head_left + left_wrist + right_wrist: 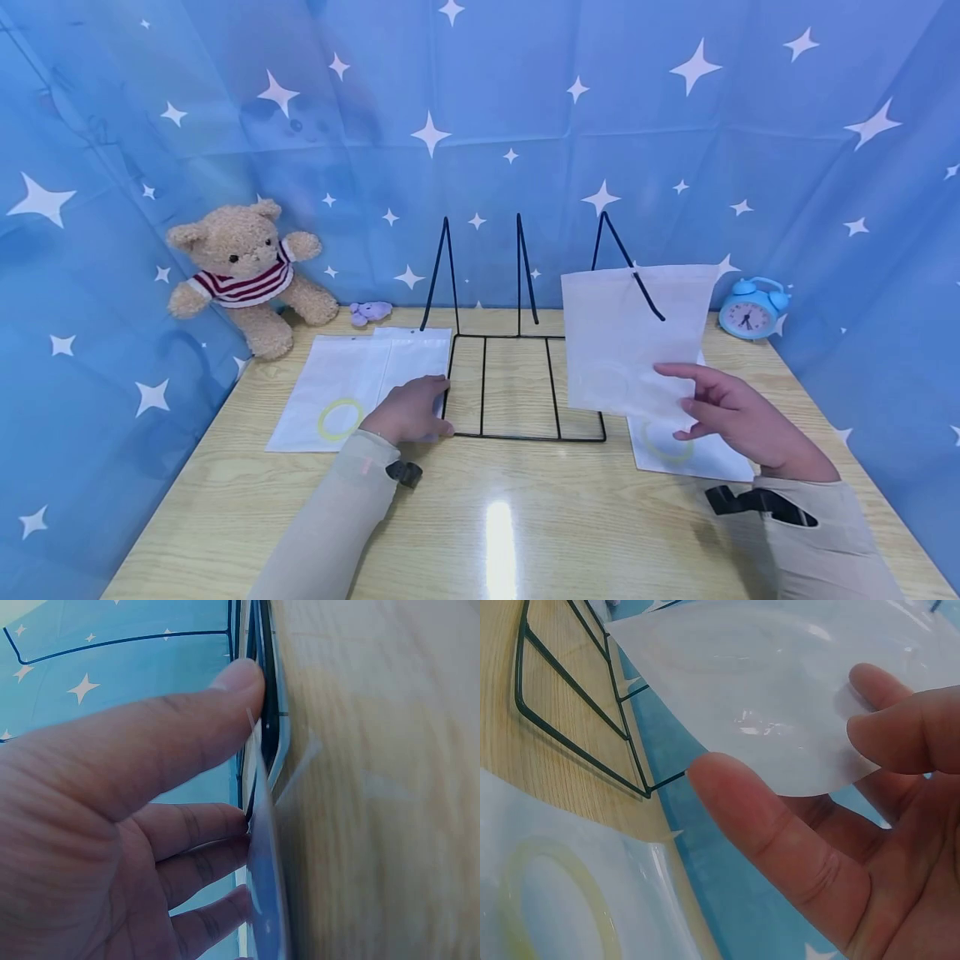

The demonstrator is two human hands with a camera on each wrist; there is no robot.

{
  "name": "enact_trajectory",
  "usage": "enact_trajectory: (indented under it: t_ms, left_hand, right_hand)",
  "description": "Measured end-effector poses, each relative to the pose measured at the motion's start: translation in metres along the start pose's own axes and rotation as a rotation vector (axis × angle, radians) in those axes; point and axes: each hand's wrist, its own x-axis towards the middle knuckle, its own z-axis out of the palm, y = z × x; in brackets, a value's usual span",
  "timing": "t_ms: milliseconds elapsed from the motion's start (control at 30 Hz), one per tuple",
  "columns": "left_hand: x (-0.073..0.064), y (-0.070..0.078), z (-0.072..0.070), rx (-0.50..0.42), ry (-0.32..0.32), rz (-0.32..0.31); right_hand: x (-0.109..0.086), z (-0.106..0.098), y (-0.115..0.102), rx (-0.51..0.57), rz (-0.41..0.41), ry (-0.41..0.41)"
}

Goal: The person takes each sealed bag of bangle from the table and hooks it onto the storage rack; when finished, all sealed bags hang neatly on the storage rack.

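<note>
A white flat bag (637, 333) hangs on the right prong of a black wire rack (517, 437), whose hooked tip passes through the bag near its top. My right hand (731, 417) is at the bag's lower right edge with its fingers loosely spread. Up close in the right wrist view, fingertips overlap the bag (727, 682), with a gap between the digits. My left hand (412, 410) holds the rack's front left corner. The left wrist view has the thumb (240, 682) on the black bar and fingertips against it, beside a translucent bag edge (266, 892).
White bags (300, 417) with a yellow ring (340, 418) lie left of the rack. Another ringed bag (697, 461) lies under the hanging one. Behind are a teddy bear (243, 275), a small purple toy (371, 312) and a blue alarm clock (750, 312), before a starry curtain.
</note>
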Motion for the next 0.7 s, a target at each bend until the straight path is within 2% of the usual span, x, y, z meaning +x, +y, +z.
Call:
enact_trajectory:
  t_ms: [200,433,700]
  left_hand:
    - [-0.0009,0.0005,-0.0008,0.000,0.007,0.006]
    - [-0.0020,0.0019,-0.0026,-0.008,0.009,0.007]
    - [-0.0022,0.0013,-0.0015,-0.002,0.011,0.009]
  right_hand:
    - [0.0007,0.0006,0.0006,0.003,0.012,0.023]
    - [0.0011,0.0015,0.0013,0.000,-0.032,0.040]
    - [0.0018,0.0029,0.0005,0.009,-0.021,0.059]
